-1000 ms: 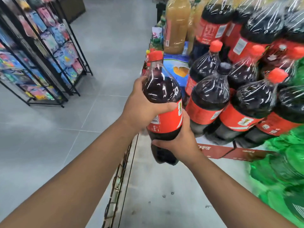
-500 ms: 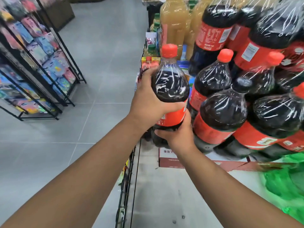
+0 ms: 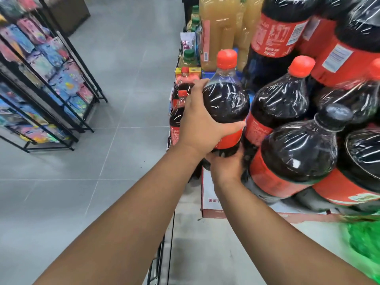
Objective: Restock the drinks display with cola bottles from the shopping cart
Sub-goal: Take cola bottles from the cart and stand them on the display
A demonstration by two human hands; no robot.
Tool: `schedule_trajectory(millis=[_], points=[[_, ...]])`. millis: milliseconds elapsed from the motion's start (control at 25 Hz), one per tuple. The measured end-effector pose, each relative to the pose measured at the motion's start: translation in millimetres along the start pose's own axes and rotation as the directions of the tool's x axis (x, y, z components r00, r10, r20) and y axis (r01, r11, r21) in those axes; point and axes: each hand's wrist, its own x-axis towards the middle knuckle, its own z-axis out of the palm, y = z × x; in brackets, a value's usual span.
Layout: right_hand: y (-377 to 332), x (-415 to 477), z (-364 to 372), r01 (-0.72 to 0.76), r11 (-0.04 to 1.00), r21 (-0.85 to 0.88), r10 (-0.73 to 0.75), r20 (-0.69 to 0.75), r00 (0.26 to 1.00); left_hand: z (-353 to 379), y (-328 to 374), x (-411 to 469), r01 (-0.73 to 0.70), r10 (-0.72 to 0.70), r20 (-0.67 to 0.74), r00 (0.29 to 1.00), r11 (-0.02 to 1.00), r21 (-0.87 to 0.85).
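A: So, what is taking up most of the view?

B: The grey floor (image 3: 123, 79) is spreading across the left, with a black wire rack (image 3: 61, 95) standing at the far left. The drinks display (image 3: 211, 200) is filling the right side. Shrink-wrapped cola packs (image 3: 296, 157) are leaning there in tiers, and juice bottles (image 3: 216, 27) are standing farther back.

A: And where is the bottle being stocked?

B: The cola bottle (image 3: 226, 99) is hanging upright in both hands at the display's left edge, just beside the wrapped packs and not yet set down. I would judge that it is heading for the open corner there, since the packs are already crowding everything to the right.

A: Why are two hands working on one bottle?

B: It is looking big and full, so probably heavy. The left hand (image 3: 201, 124) is wrapping the shoulder and label from the left, with its fingers clamped round the body and the thumb lying across the front, which is steadying the bottle against tipping. The right hand (image 3: 226, 165) is cupping the base from below and taking the weight. Its fingers are curling under the bottle, mostly hidden.

A: Anything smaller?

B: Small cola bottles (image 3: 178, 112) are peeking out behind the left hand, and the red cap (image 3: 226, 58) is pointing up. I am not making out the cart clearly.
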Motion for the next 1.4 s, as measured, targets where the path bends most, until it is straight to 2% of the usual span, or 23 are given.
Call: schedule_trajectory(millis=[160, 320, 480, 760, 960, 1120, 1240, 1400], points=[[7, 9, 2, -0.062, 0.991, 0.119, 0.06, 0.023, 0.998, 8, -9, 3, 0.001, -0.002, 0.02, 1.0, 1.0, 0.029], [2, 13, 3, -0.08, 0.988, 0.135, 0.077, 0.022, 0.997, 8, -14, 8, -0.002, 0.002, 0.022, 1.0, 1.0, 0.011], [5, 14, 0, -0.022, 0.999, 0.047, 0.022, -0.012, 1.0, 11, -16, 9, -0.033, 0.033, 0.023, 0.999, 0.999, 0.012], [23, 18, 3, 0.009, 0.999, 0.044, -0.008, -0.004, 1.0, 5, -16, -3, -0.044, 0.039, 0.072, 0.997, 0.997, 0.07], [29, 20, -4, 0.057, 0.994, -0.098, -0.051, 0.056, 0.997, -6, -15, -5, -0.001, -0.015, 0.188, 0.982, 0.997, 0.082], [19, 1, -19, 0.005, 0.985, -0.171, 0.016, 0.121, 0.992, -19, -8, -8, 0.045, -0.079, 0.254, 0.964, 0.989, 0.138], [10, -17, -33, -0.01, 0.975, -0.221, 0.053, 0.188, 0.981, -37, 2, -22, 0.088, -0.137, 0.238, 0.961, 0.975, 0.206], [-10, -48, -60, 0.109, 0.915, -0.389, 0.025, 0.325, 0.945, -69, 25, -56, 0.027, -0.116, 0.256, 0.96, 0.945, 0.327]])
